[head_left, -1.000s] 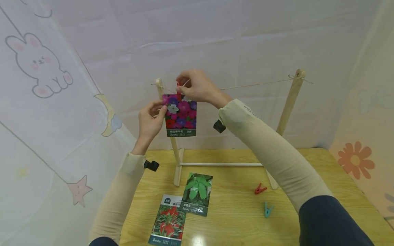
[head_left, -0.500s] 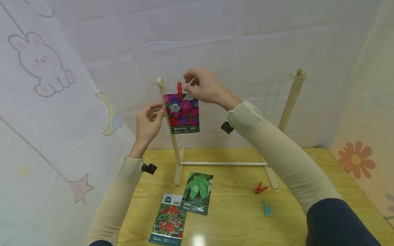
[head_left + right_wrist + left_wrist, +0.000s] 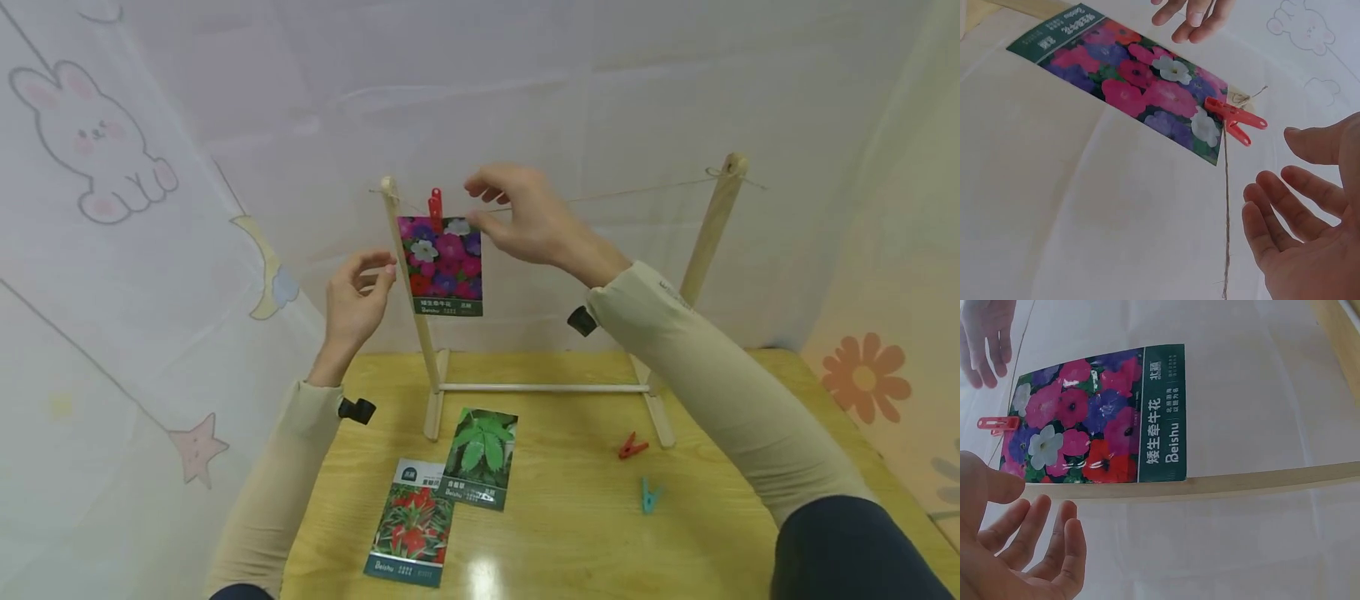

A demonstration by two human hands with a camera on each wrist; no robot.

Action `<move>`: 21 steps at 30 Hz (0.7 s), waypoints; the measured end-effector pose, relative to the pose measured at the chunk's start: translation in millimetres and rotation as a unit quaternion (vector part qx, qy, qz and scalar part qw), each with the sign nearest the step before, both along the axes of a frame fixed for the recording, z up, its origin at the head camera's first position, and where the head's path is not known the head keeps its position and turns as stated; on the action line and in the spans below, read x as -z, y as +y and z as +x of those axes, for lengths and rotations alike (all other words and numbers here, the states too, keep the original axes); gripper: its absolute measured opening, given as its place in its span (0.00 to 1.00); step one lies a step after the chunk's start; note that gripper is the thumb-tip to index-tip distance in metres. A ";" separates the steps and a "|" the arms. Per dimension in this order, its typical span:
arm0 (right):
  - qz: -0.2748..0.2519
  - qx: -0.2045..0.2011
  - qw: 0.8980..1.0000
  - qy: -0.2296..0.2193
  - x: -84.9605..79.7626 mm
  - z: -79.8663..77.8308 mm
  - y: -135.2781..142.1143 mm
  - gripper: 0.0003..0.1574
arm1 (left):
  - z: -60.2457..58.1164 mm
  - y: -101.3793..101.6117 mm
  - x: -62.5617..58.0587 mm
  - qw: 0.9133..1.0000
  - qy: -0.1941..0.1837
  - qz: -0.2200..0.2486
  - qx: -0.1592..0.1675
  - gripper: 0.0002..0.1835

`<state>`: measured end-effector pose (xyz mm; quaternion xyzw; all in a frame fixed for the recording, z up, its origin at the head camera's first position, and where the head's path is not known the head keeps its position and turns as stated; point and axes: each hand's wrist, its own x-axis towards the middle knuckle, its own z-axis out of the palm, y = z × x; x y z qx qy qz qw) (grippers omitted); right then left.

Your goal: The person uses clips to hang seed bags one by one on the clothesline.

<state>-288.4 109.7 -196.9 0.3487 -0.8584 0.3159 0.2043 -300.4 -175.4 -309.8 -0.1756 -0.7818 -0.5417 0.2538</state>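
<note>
A wood-grained counter [image 3: 570, 533] carries a wooden stand [image 3: 708, 229] with two posts and a white crossbar. The right hand [image 3: 536, 218], thumb and fingers spread apart and holding nothing, is near the upper right corner of a packet of pink and purple flowers [image 3: 446, 267]; the left hand [image 3: 354, 304], also free, has loosely bent fingers near its left edge. That packet hangs by the left post. A red-flower packet [image 3: 408, 533] lies partly under a green-leaf packet [image 3: 483, 454]. A red clip [image 3: 437, 210] pinches the hanging packet to the thin string [image 3: 637, 192]; another red clip [image 3: 632, 447] and a teal clip [image 3: 649, 497] lie at right.
</note>
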 end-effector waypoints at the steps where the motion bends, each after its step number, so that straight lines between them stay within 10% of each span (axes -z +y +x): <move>1: -0.003 -0.003 1.000 0.006 1.5 2.6 1.9 0.22 | 1.3 0.1 1.0 1.000 -0.002 -0.002 0.000 0.15; 21: -0.021 -0.027 0.999 0.032 60.3 47.3 40.1 0.21 | 35.6 -1.6 38.0 0.997 -0.050 -0.062 0.016 0.18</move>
